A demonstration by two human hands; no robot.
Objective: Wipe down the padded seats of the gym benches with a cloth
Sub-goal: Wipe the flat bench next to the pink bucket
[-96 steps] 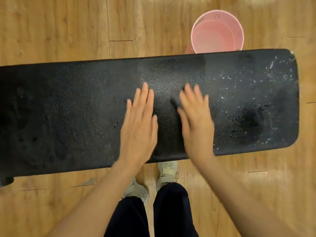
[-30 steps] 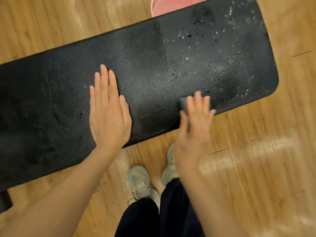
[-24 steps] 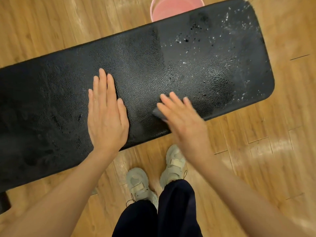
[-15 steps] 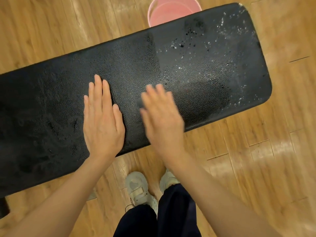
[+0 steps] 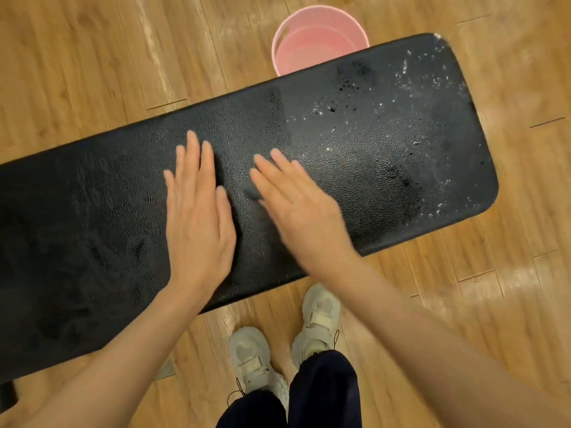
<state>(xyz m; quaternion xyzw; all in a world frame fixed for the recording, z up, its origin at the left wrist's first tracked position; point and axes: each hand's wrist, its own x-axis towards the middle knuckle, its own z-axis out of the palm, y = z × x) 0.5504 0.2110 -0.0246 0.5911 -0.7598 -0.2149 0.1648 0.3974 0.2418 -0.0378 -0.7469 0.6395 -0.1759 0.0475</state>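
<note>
Head view: black padded bench seat [image 5: 355,156], the surface, running slantwise across a wood floor [image 5: 92,57]; pebbled covering, white specks and droplets on its right end. Left hand [image 5: 197,217] flat on the seat near the middle, fingers straight and together, holding nothing. Right hand [image 5: 302,211] just beside it, blurred, fingers straight and pressed flat on a dark cloth [image 5: 251,193]; only a small corner of cloth shows by the thumb side, the rest hidden beneath the palm. Neither hand curled into a grip. Pink bucket [image 5: 318,35] on the floor beyond the seat's far edge, partly hidden by it. Two pale shoes [image 5: 318,319] and dark trouser legs at the near edge.
</note>
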